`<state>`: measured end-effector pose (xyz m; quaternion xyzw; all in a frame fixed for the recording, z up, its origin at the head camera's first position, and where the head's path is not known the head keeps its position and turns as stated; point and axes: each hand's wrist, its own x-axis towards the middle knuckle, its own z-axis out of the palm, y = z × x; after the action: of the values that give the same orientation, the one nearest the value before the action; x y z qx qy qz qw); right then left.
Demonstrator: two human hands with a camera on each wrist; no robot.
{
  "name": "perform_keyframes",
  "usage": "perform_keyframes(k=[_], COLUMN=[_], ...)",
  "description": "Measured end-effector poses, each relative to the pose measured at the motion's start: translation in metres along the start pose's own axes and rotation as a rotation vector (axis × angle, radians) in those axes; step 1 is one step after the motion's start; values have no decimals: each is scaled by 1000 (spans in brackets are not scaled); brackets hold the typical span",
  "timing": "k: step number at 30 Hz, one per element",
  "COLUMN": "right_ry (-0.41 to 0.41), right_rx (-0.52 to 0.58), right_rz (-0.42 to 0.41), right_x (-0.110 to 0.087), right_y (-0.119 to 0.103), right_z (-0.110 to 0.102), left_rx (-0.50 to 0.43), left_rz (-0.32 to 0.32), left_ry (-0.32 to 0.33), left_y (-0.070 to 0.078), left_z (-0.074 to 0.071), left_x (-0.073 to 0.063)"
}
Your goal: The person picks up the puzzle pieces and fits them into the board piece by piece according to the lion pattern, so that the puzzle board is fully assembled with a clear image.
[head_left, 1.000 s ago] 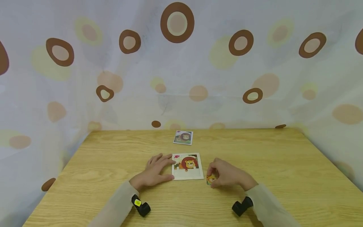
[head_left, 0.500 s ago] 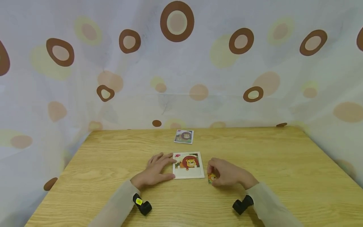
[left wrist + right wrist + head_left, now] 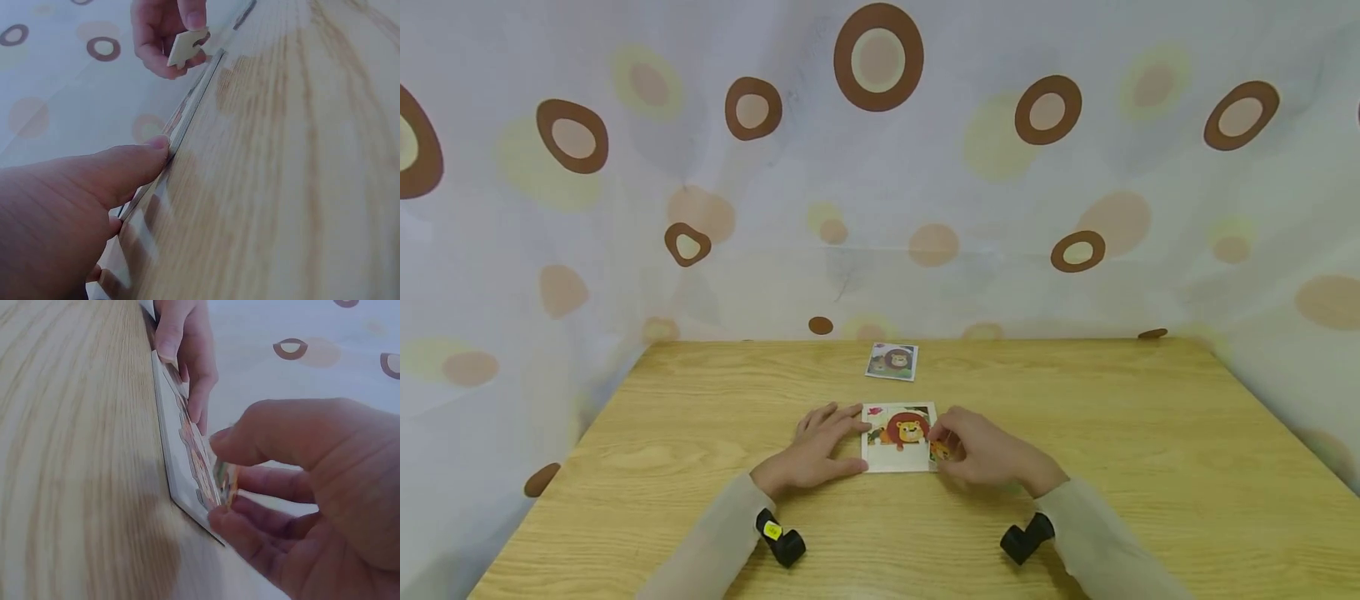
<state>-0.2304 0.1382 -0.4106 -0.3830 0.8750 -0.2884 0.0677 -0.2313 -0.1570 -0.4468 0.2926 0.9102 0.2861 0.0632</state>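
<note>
- puzzle piece [image 3: 938, 451]: tilted, at the right edge of the puzzle board [image 3: 887, 459]
- right hand [image 3: 988, 450]: pinches that piece between thumb and fingers
- left hand [image 3: 811, 451]: fingers spread, touching the board's left edge
- picture card [image 3: 892, 362]: on the table [image 3: 880, 533], beyond the board
- spotted cloth [image 3: 880, 192] behind

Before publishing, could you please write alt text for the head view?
A right hand pinches a puzzle piece at the right edge of a partly filled lion puzzle, while the left hand touches its left edge. A lion card lies beyond on the wooden table.
</note>
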Motion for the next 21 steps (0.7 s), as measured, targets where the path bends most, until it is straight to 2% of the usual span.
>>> perform_keyframes(k=[5,11,17,21], right_ry=[35,82,104,87], right_rx=[33,-37,-66,-106], right_rz=[10,-41,-104,-94], right_x=[15,38,51,55], right_y=[-7,-14,-19,-24], right_z=[5,22,33,39], left_rx=[11,23,28,23], left_rz=[12,11,25,21], left_ry=[-8,-7,2,-5], left_y=[0,0,1,0], left_z=[-2,-3,-4,-5], left_x=[0,-3,0,-1])
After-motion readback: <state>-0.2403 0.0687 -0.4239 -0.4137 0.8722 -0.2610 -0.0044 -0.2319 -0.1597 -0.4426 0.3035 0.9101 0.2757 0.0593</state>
